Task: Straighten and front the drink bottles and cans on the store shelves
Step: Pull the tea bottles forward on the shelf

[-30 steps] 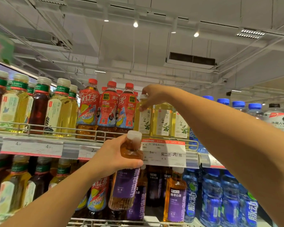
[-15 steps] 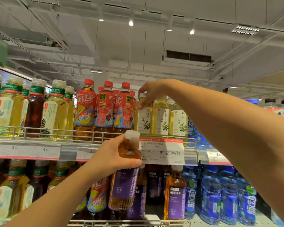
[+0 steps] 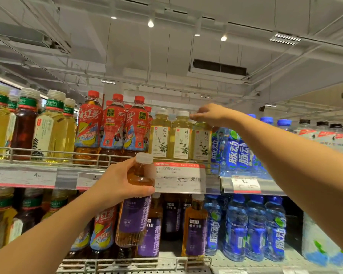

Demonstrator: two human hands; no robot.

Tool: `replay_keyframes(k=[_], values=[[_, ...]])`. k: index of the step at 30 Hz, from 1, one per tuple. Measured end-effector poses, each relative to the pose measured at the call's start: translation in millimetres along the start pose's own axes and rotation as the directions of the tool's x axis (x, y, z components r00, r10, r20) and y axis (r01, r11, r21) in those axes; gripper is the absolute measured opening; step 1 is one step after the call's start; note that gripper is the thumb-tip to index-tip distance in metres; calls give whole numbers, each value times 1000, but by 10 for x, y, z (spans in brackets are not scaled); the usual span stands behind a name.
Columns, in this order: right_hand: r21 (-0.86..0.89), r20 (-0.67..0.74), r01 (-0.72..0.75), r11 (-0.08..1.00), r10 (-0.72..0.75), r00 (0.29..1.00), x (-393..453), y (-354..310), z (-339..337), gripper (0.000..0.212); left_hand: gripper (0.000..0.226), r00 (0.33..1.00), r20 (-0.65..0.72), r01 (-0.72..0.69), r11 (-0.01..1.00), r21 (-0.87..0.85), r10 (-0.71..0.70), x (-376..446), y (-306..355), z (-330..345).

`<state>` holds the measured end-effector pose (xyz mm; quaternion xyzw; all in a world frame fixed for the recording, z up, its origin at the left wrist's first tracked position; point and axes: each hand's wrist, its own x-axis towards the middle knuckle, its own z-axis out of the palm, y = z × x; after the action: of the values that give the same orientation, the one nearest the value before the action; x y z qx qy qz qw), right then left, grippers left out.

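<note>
Purple-labelled bottle (image 3: 134, 204), smooth clear plastic, left hand (image 3: 117, 182) gripping neck

Three pale green-tea bottles (image 3: 180, 139) are counted on the upper shelf (image 3: 67, 171), beside three front-row red-capped iced-tea bottles (image 3: 113, 127). Three blue sports-drink bottles (image 3: 255, 228) are seen in the lower front row. One purple-labelled bottle (image 3: 135, 206) is held up.

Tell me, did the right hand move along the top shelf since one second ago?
Yes. The right hand moved rightward, from the leftmost pale tea bottle to the rightmost one.
</note>
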<state>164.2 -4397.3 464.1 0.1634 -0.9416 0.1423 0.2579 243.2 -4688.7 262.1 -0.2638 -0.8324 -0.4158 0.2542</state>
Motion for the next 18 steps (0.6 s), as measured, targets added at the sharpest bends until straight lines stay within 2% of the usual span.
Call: replay_keyframes(k=[4, 8, 12, 13, 15, 18], values=[[234, -54, 16, 972, -3, 999, -64, 89, 144, 37, 53, 1000, -3, 29, 1000, 2, -29, -2, 44, 9], [310, -5, 15, 951, -14, 1000, -106, 79, 89, 35, 51, 998, -5, 58, 998, 9, -58, 14, 19, 7], [334, 13, -16, 942, 12, 1000, -186, 93, 160, 66, 52, 997, 2, 74, 997, -12, -74, 4, 43, 10], [312, -38, 5, 950, 8, 999, -245, 94, 184, 73, 51, 997, 0, 74, 997, -11, -74, -3, 62, 13], [193, -253, 108, 975, -57, 966, -416, 74, 239, 72, 50, 997, -8, 76, 997, -6, -76, -19, 101, 15], [-53, -512, 266, 963, -255, 820, -839, 32, 386, 53, 52, 997, -13, 79, 997, 2, -79, -41, 137, 22]])
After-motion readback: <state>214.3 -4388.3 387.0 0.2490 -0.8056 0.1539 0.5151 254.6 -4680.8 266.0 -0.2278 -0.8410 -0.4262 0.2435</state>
